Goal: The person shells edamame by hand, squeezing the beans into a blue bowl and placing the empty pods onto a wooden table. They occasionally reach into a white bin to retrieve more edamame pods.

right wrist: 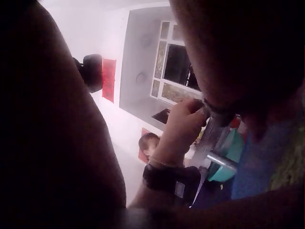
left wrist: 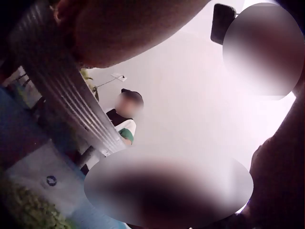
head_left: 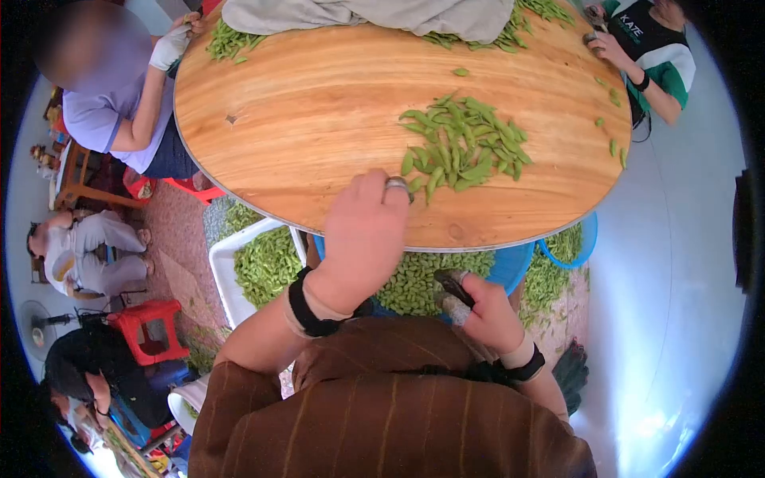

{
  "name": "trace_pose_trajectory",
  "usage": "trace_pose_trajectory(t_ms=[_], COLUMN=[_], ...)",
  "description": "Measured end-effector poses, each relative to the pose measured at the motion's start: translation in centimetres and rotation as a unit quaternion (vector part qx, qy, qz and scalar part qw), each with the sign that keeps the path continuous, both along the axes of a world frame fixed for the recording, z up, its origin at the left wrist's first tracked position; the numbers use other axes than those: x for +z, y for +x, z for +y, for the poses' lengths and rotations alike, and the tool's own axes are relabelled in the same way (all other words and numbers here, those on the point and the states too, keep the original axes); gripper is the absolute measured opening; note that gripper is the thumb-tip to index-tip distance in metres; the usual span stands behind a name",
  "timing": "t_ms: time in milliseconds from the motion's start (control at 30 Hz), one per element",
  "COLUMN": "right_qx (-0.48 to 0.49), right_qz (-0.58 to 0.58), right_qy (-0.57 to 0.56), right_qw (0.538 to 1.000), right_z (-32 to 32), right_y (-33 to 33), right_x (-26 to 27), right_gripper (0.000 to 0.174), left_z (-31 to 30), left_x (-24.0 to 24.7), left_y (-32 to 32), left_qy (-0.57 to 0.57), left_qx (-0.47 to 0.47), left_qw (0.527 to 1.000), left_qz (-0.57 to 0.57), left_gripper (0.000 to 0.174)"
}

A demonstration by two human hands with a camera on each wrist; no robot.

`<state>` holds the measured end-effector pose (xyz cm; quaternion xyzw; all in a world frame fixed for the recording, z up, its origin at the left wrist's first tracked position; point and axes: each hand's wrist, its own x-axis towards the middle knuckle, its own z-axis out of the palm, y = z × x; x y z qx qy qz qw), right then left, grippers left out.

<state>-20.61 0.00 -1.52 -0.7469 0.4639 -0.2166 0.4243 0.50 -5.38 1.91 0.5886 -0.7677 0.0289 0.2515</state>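
Here, the right hand (head_left: 496, 317) bends around or beside a dark object (head_left: 451, 281), grip unclear, near a round blue plastic basin (head_left: 516, 264), perhaps set below to catch beans; the left hand (head_left: 362, 239), fingers bent, hold hidden, nears loose green pods (head_left: 458, 147) on the pale wooden table (head_left: 303, 127).

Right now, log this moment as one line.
left hand: at table's near edge, beside pod pile | right hand: gripping dark object by blue basin of pods | left hold: cannot tell
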Motion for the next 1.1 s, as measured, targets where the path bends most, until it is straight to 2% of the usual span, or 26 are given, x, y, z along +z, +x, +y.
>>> trace_pose_trajectory(t_ms=[67,133,167,233,267,333,600,667,733,800,867,900,933,967,1000,1033,1067,1100], right_qx=[-0.013,-0.032,-0.033,-0.029,-0.034,-0.036,-0.054,-0.043,-0.031,-0.019,-0.021,-0.021,-0.036,-0.050,-0.051,-0.035,-0.020,-0.021], right_qz=[-0.039,-0.100,-0.102,-0.175,-0.175,-0.177,-0.191,-0.240,-0.253,-0.267,-0.234,-0.235,-0.247,-0.259,-0.261,-0.304,-0.345,-0.346], right_qy=[0.001,0.176,0.179,0.183,0.186,0.166,0.210,0.306,0.320,0.334,0.312,0.312,0.337,0.361,0.361,0.401,0.440,0.441], right_qw=[0.999,0.979,0.978,0.967,0.966,0.969,0.957,0.920,0.912,0.904,0.921,0.921,0.908,0.894,0.894,0.864,0.829,0.828], right_z=[0.1,-0.2,-0.3,-0.6,-0.8,-0.9,-0.6,-1.0,-1.1,-1.2,-1.3,-1.4,-1.6,-1.6,-1.6,-1.7,-1.6,-1.4], right_y=[0.1,0.3,0.4,0.9,1.0,1.2,1.0,0.7,0.5,0.4,0.4,0.4,0.5,0.5,0.4,0.1,-0.1,-0.2], right_x=[1.0,2.8,3.3,4.0,4.2,4.4,4.2,5.1,5.3,5.3,4.9,4.7,4.6,4.5,4.7,5.0,5.1,5.1], right_gripper=[0.018,0.018,0.018,0.037,0.037,0.034,0.026,0.019,0.019,0.019,0.022,0.022,0.023,0.024,0.024,0.024,0.025,0.025], left_z=[1.0,2.3,3.0,4.4,4.7,5.1,5.4,5.4,5.4,5.6,5.9,6.2,6.3,6.2,5.9,5.4,5.1,4.8], left_x=[0.9,1.3,1.3,0.1,0.0,0.0,-0.7,-0.6,-0.2,-0.3,-0.4,-0.4,-0.4,-0.1,0.5,1.0,1.3,0.8], left_y=[0.5,0.8,0.8,0.7,0.6,0.4,-0.3,-0.1,0.2,0.1,0.0,0.0,-0.1,0.0,0.0,0.1,0.1,0.4], left_qy=[0.036,0.073,0.167,0.323,0.328,0.388,0.404,0.402,0.444,0.421,0.396,0.225,0.030,0.031,0.203,0.360,0.491,0.493], left_qx=[0.002,0.004,-0.024,-0.061,-0.063,-0.094,-0.100,-0.102,-0.111,-0.118,-0.125,-0.165,-0.189,-0.191,-0.164,-0.125,-0.076,-0.075], left_qw=[0.999,0.995,0.965,0.840,0.838,0.766,0.762,0.771,0.720,0.735,0.750,0.914,0.981,0.980,0.932,0.813,0.631,0.630], left_qz=[0.033,0.064,0.202,0.431,0.431,0.503,0.495,0.483,0.522,0.519,0.514,0.293,0.042,0.040,0.250,0.440,0.596,0.595], left_gripper=[0.021,0.020,0.018,0.014,0.014,0.018,0.019,0.019,0.018,0.018,0.017,0.017,0.017,0.017,0.017,0.018,0.020,0.020])
